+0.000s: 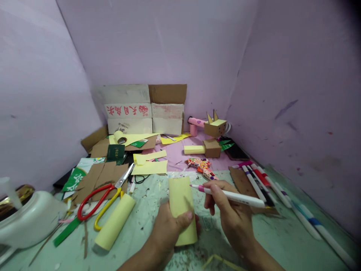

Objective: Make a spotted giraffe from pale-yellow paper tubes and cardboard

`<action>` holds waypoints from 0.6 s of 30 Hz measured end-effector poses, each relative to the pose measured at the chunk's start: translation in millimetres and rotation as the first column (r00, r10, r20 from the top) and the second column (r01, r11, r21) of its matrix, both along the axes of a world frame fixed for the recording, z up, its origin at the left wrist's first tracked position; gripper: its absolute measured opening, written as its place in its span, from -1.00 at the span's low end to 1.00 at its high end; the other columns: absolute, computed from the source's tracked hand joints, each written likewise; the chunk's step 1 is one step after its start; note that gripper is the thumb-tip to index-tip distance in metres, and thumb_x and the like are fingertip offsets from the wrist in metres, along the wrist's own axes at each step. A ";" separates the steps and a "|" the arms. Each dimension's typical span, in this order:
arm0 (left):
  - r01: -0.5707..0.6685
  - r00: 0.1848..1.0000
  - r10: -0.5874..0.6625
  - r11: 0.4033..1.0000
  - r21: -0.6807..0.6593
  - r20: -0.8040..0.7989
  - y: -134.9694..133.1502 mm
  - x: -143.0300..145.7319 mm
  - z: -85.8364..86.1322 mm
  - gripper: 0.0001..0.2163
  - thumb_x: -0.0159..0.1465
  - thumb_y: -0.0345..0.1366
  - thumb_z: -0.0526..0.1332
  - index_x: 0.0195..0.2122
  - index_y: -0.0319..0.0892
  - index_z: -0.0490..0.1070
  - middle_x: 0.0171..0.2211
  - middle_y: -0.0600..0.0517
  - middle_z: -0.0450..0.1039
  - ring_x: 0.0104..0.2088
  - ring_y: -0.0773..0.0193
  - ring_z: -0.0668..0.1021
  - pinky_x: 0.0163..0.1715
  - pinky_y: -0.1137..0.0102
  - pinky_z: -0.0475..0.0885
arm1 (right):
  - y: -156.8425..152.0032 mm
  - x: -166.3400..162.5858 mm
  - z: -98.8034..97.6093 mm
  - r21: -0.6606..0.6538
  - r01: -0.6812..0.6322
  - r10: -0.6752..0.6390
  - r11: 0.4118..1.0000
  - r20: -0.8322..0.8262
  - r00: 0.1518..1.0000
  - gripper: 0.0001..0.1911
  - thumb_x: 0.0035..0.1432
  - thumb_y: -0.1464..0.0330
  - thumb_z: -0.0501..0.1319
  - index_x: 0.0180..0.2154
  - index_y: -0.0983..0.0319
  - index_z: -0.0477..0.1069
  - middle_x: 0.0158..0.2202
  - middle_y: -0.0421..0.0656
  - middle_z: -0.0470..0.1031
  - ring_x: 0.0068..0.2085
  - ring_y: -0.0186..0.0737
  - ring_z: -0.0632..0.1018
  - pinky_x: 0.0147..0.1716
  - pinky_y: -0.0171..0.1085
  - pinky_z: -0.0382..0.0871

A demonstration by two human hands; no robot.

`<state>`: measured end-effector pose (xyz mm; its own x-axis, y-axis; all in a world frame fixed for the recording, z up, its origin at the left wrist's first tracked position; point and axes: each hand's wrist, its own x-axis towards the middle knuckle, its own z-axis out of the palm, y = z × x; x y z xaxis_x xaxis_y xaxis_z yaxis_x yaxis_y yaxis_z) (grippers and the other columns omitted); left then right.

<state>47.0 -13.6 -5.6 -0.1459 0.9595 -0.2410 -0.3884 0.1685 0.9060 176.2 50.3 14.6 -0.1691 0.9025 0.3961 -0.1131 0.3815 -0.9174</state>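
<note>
Wrapped around the lower part of a pale yellow paper tube (pixel 181 195), my left hand (pixel 166 227) holds it upright over the table, thumb across its front. A white marker (pixel 239 197) with a pink tip is gripped in my right hand (pixel 231 214). Its tip points left, close to the tube's upper right edge; whether it touches the paper I cannot tell. To the left lies a second yellow paper tube (pixel 115 223), beside scissors (pixel 113 188) with red and yellow handles.
Cardboard pieces (pixel 98 178) and yellow paper strips (pixel 149 168) lie at the back left, before a folded carton (pixel 143 113). Several markers (pixel 270 184) line the right side. Small cardboard-box crafts (pixel 212 148) and a phone (pixel 235 150) sit behind. A white appliance (pixel 34 218) stands at left.
</note>
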 end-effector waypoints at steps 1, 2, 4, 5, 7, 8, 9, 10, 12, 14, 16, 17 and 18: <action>-0.006 1.000 0.006 1.000 -0.005 0.003 0.2 0.1 0.1 -0.54 -0.13 -0.02 0.46 -0.34 -0.28 0.50 -0.53 -0.05 0.50 -0.54 0.22 0.49 -0.54 0.39 0.36 | 0.2 -0.3 -1.2 0.023 -0.006 0.006 1.000 0.025 1.000 -0.72 0.27 0.17 0.14 -0.34 0.19 0.49 -0.62 -0.26 0.38 -0.63 -0.36 0.37 -0.65 -0.36 0.26; -0.011 1.000 0.011 1.000 -0.006 0.003 0.4 0.2 0.2 -0.54 -0.13 -0.03 0.46 -0.32 -0.28 0.50 -0.52 -0.05 0.50 -0.54 0.21 0.49 -0.53 0.39 0.37 | 0.6 -0.7 -2.6 0.046 -0.015 0.013 0.999 0.045 0.999 -0.74 0.28 0.19 0.14 -0.33 0.19 0.49 -0.61 -0.26 0.39 -0.62 -0.36 0.38 -0.64 -0.36 0.27; -0.020 1.000 0.020 1.000 -0.006 -0.009 0.7 0.4 0.1 -0.56 -0.12 -0.05 0.46 -0.31 -0.27 0.50 -0.52 -0.04 0.50 -0.54 0.21 0.49 -0.52 0.38 0.38 | 1.6 -1.3 -5.7 0.088 -0.038 0.031 0.995 0.080 0.996 -0.76 0.29 0.22 0.13 -0.31 0.17 0.50 -0.59 -0.25 0.40 -0.60 -0.35 0.39 -0.62 -0.35 0.28; -0.020 1.000 0.020 1.000 -0.005 -0.017 0.8 0.5 -0.1 -0.56 -0.11 -0.04 0.46 -0.32 -0.26 0.50 -0.53 -0.04 0.50 -0.54 0.21 0.49 -0.53 0.38 0.38 | 1.9 -1.5 -7.2 0.105 -0.045 0.035 0.994 0.095 0.995 -0.77 0.29 0.23 0.13 -0.30 0.17 0.50 -0.58 -0.25 0.40 -0.59 -0.34 0.40 -0.60 -0.34 0.29; -0.007 1.000 0.007 1.000 -0.003 -0.024 1.2 0.8 -0.8 -0.57 -0.10 -0.03 0.45 -0.34 -0.27 0.49 -0.54 -0.04 0.49 -0.55 0.22 0.49 -0.54 0.38 0.38 | 2.3 -1.4 -9.7 0.118 -0.052 0.038 0.992 0.113 0.993 -0.79 0.29 0.25 0.13 -0.28 0.16 0.51 -0.56 -0.24 0.41 -0.57 -0.33 0.42 -0.58 -0.33 0.31; -0.002 1.000 0.002 1.000 -0.004 -0.025 1.5 1.0 -1.4 -0.57 -0.10 -0.02 0.44 -0.36 -0.27 0.49 -0.55 -0.04 0.49 -0.56 0.22 0.48 -0.55 0.39 0.38 | 2.3 -1.4 -10.5 0.116 -0.052 0.038 0.992 0.117 0.992 -0.79 0.29 0.25 0.13 -0.27 0.16 0.51 -0.55 -0.23 0.42 -0.57 -0.32 0.43 -0.57 -0.32 0.32; 0.001 1.000 -0.001 1.000 -0.003 -0.024 1.9 1.2 -2.1 -0.58 -0.10 -0.01 0.44 -0.38 -0.27 0.49 -0.56 -0.04 0.48 -0.57 0.23 0.48 -0.55 0.39 0.37 | 2.3 -1.4 -11.0 0.114 -0.052 0.039 0.992 0.117 0.992 -0.79 0.29 0.25 0.13 -0.27 0.16 0.51 -0.54 -0.23 0.42 -0.56 -0.31 0.43 -0.56 -0.31 0.33; 0.001 1.000 -0.001 1.000 -0.002 -0.027 2.3 1.3 -2.8 -0.58 -0.10 -0.01 0.44 -0.40 -0.27 0.49 -0.56 -0.04 0.48 -0.57 0.23 0.47 -0.56 0.39 0.36 | 2.3 -1.5 -11.0 0.113 -0.052 0.039 0.992 0.114 0.993 -0.79 0.29 0.25 0.13 -0.27 0.16 0.51 -0.54 -0.22 0.42 -0.56 -0.31 0.43 -0.56 -0.30 0.34; -0.011 0.999 0.011 1.000 -0.005 -0.040 2.9 1.2 -4.7 -0.58 -0.11 -0.01 0.44 -0.41 -0.26 0.49 -0.57 -0.03 0.47 -0.58 0.23 0.46 -0.57 0.40 0.35 | 2.6 -2.1 -10.3 0.108 -0.054 0.042 0.993 0.107 0.993 -0.80 0.28 0.25 0.14 -0.27 0.16 0.51 -0.54 -0.22 0.42 -0.57 -0.30 0.43 -0.56 -0.29 0.34; -0.016 0.998 0.016 1.000 0.000 -0.055 3.2 0.5 -6.4 -0.56 -0.12 0.00 0.44 -0.37 -0.25 0.50 -0.55 -0.03 0.48 -0.56 0.23 0.47 -0.56 0.40 0.36 | 3.1 -3.3 -8.9 0.103 -0.054 0.043 0.993 0.101 0.994 -0.80 0.27 0.25 0.16 -0.27 0.17 0.52 -0.55 -0.21 0.42 -0.58 -0.30 0.42 -0.58 -0.29 0.33; -0.006 0.998 0.006 1.000 0.012 -0.068 3.0 -0.3 -7.6 -0.55 -0.12 0.02 0.44 -0.35 -0.25 0.50 -0.54 -0.03 0.48 -0.55 0.23 0.47 -0.56 0.41 0.35 | 3.9 -4.7 -7.8 0.100 -0.054 0.044 0.994 0.098 0.994 -0.80 0.26 0.24 0.16 -0.29 0.17 0.52 -0.56 -0.21 0.43 -0.58 -0.29 0.42 -0.58 -0.29 0.33; 0.002 0.997 0.000 1.000 0.019 -0.072 2.7 -0.6 -7.7 -0.55 -0.12 0.02 0.44 -0.35 -0.25 0.50 -0.54 -0.03 0.47 -0.55 0.23 0.46 -0.56 0.41 0.35 | 4.3 -5.3 -7.6 0.096 -0.052 0.043 0.994 0.096 0.994 -0.79 0.25 0.24 0.16 -0.30 0.17 0.52 -0.56 -0.21 0.43 -0.58 -0.29 0.42 -0.58 -0.29 0.33; 0.006 0.997 -0.004 1.000 0.023 -0.073 2.5 -0.8 -7.6 -0.55 -0.11 0.02 0.43 -0.36 -0.25 0.49 -0.54 -0.03 0.47 -0.55 0.24 0.46 -0.56 0.41 0.35 | 4.6 -5.8 -7.5 0.092 -0.051 0.042 0.994 0.094 0.995 -0.78 0.26 0.23 0.16 -0.31 0.17 0.53 -0.56 -0.21 0.43 -0.58 -0.29 0.42 -0.57 -0.28 0.33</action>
